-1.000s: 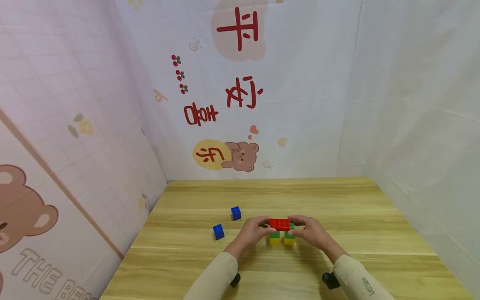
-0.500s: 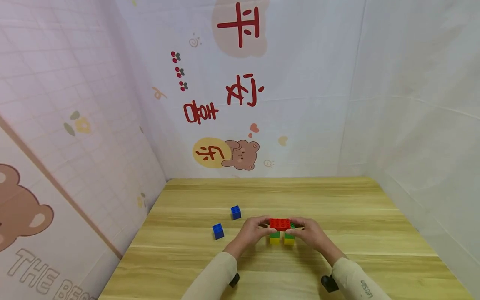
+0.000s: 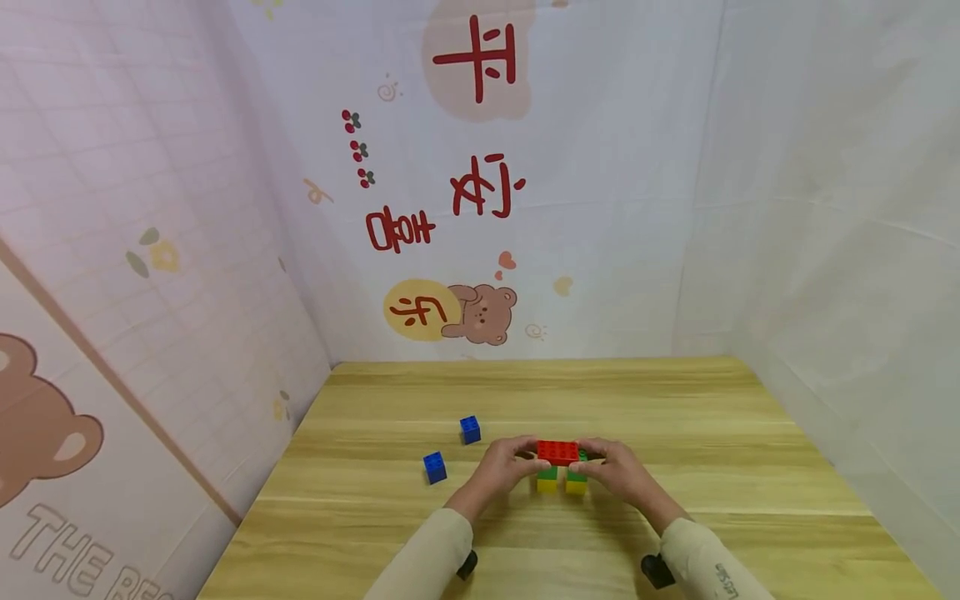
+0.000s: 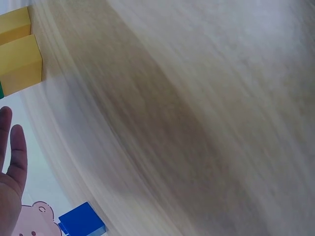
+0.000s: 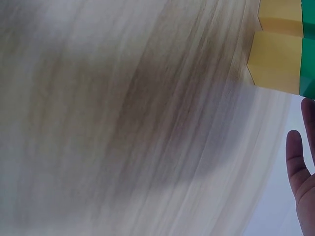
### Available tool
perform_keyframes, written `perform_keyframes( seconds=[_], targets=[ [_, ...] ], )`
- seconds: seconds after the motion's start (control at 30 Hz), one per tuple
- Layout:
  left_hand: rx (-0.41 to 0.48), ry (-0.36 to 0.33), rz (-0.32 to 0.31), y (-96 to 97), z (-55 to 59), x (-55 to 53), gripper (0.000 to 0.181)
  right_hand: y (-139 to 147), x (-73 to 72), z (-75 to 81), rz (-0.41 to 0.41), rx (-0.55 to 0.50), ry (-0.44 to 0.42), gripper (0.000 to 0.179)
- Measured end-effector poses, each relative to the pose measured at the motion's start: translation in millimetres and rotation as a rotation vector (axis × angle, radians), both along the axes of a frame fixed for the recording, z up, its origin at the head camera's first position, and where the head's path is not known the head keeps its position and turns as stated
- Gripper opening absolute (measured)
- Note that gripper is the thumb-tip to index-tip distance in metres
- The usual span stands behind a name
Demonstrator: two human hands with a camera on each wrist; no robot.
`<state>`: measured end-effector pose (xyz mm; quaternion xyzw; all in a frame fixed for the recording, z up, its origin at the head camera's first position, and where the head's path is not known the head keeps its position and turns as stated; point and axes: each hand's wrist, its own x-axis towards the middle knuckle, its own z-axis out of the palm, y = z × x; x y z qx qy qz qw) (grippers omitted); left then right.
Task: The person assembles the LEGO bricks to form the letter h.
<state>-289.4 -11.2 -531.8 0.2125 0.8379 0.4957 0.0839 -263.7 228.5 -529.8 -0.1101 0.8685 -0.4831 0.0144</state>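
A red toy brick (image 3: 558, 452) with studs on top lies across two short stacks. Each stack has a green brick (image 3: 548, 472) over a yellow brick (image 3: 547, 485). My left hand (image 3: 504, 465) pinches the red brick's left end between thumb and fingers. At the opposite end, my right hand (image 3: 618, 472) pinches it the same way, beside a green stud that shows past the red edge. Both wrist views show yellow bricks (image 4: 20, 64) (image 5: 278, 61) on the table and some extended fingers; the red brick is out of sight there.
Two blue bricks (image 3: 470, 430) (image 3: 435, 468) stand apart on the wooden table (image 3: 660, 400), left of the hands. A printed white cloth (image 3: 615, 208) hangs behind the table, with more cloth along both sides. Black wrist gear (image 3: 657, 571) shows under the sleeves.
My right thumb has shifted slightly left onto the front of the red brick's end. The left hand, stacks and blue bricks keep their places; the head view has tilted slightly.
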Motion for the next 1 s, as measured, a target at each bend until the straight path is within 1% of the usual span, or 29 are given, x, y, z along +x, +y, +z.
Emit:
perform_keyframes(
  seconds=[0.37,0.5,0.63,0.73,0.8,1.0],
  targets=[
    [0.012,-0.005,0.016,-12.3,-1.5,0.8,0.034,-13.9,-2.5,-2.2,0.000,-0.011,0.010,0.047],
    [0.018,0.006,0.009,-18.2,-1.5,0.7,0.033,-19.6,-3.2,-2.1,0.007,-0.012,0.020,0.045],
    [0.029,-0.003,0.005,-24.1,-1.5,0.0,0.033,-25.6,-4.3,-2.1,0.011,-0.016,0.028,0.044],
    [0.030,-0.013,0.010,-29.1,-0.3,-0.3,0.032,-30.4,-6.3,-2.9,0.011,-0.020,0.033,0.045],
    [0.029,-0.005,0.012,-32.3,0.5,-0.8,0.032,-33.9,-6.9,-2.0,0.012,-0.024,0.034,0.046],
    [0.019,-0.014,0.037,-41.9,3.4,-2.5,0.034,-45.6,-7.8,1.6,0.009,-0.038,0.030,0.045]
  ],
)
